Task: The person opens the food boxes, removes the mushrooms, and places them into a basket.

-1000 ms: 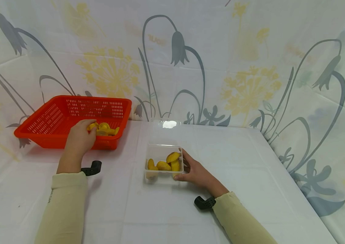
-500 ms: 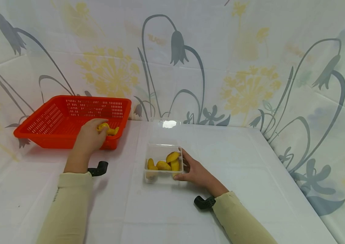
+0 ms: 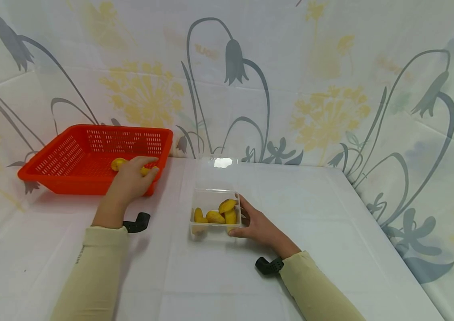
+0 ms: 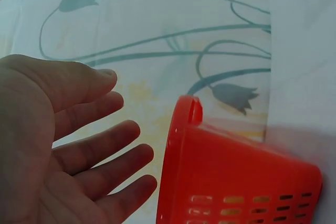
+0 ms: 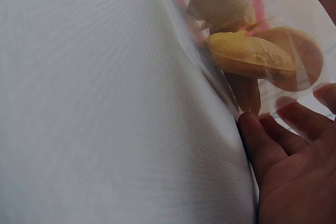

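My left hand (image 3: 132,176) is over the front right part of the red basket (image 3: 70,185). Its fingers are loosely spread in the left wrist view, with nothing between them. One yellow mushroom-like piece (image 3: 117,164) lies just left of this hand; more yellow shows between thumb and fingers in the head view. My right hand (image 3: 260,226) holds the right side of a clear plastic box (image 3: 212,231), thumb at the front corner and fingers along the side. Several yellow mushrooms (image 3: 230,216) are inside, seen through the clear wall in the right wrist view.
A transparent lid (image 3: 212,176) extends behind the box on the white table (image 3: 323,214). Behind the table hangs a flower-printed cloth (image 3: 142,53). Each wrist carries a black camera mount (image 3: 138,222).
My left hand has shifted right across the basket, uncovering a yellow piece on its left and covering those on the right. My right hand and the box stay in place.
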The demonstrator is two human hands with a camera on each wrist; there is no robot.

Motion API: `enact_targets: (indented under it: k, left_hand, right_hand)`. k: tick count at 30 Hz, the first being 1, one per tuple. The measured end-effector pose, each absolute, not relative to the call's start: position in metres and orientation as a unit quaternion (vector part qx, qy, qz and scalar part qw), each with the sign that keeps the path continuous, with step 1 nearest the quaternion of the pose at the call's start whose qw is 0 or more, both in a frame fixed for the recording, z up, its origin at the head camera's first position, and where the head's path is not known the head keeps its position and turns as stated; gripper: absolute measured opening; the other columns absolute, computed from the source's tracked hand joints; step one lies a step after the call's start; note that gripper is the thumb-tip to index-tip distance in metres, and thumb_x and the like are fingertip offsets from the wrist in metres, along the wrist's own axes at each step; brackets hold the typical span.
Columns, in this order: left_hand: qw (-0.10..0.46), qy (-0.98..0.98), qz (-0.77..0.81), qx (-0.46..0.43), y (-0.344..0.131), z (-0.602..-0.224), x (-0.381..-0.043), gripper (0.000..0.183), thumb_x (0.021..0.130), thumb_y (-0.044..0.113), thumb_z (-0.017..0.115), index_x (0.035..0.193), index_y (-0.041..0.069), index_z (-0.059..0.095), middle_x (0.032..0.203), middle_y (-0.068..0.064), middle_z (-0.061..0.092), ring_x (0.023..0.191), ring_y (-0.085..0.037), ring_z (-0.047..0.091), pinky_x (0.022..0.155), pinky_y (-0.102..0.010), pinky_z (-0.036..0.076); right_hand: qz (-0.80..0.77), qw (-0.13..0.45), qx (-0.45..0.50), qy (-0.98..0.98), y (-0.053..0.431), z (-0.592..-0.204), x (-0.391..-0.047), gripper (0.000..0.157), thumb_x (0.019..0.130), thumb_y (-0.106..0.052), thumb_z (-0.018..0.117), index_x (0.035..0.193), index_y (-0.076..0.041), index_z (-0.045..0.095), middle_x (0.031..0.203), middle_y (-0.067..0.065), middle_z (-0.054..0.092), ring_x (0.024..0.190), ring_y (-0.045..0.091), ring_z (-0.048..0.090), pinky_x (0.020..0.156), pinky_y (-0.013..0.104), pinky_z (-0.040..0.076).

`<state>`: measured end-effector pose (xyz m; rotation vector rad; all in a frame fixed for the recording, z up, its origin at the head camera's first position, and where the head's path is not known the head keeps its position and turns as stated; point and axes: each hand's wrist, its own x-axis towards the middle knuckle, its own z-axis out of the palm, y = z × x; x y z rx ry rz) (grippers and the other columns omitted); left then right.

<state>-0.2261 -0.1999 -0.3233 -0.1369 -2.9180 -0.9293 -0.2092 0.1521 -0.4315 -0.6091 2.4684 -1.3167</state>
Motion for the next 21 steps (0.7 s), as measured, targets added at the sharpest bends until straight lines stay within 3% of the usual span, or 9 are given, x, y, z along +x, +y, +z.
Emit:
enact_targets:
  k: [6,21]
  left_hand:
    - [0.047,-0.951,-0.294,-0.084,-0.190,-0.323,-0.226,0.048,0.098,0.027,0.056,0.141,0.007,0.048,0.145,-0.019,0.046,0.134,-0.039,0.041,0.111,-0.058,0.034]
    - [0.019,-0.944,-0.302,-0.130,-0.163,-0.330,-0.223,0.046,0.097,0.036,0.057,0.140,0.022,0.050,0.149,-0.009,0.045,0.138,-0.035,0.040,0.108,-0.059,0.038]
  right_hand:
    - [-0.457,0.139,-0.210,0.853,0.152,-0.432,-0.210,0.114,0.075,-0.045,0.081,0.157,-0.027,0.004,0.162,0.002,0.018,0.147,0.026,0.028,0.114,0.044,0.034]
    - [-0.450,0.128,-0.216,0.857,0.152,-0.432,-0.210,0.114,0.075,-0.046,0.080,0.157,-0.026,0.005,0.161,0.004,0.023,0.145,0.027,0.031,0.113,0.045,0.036]
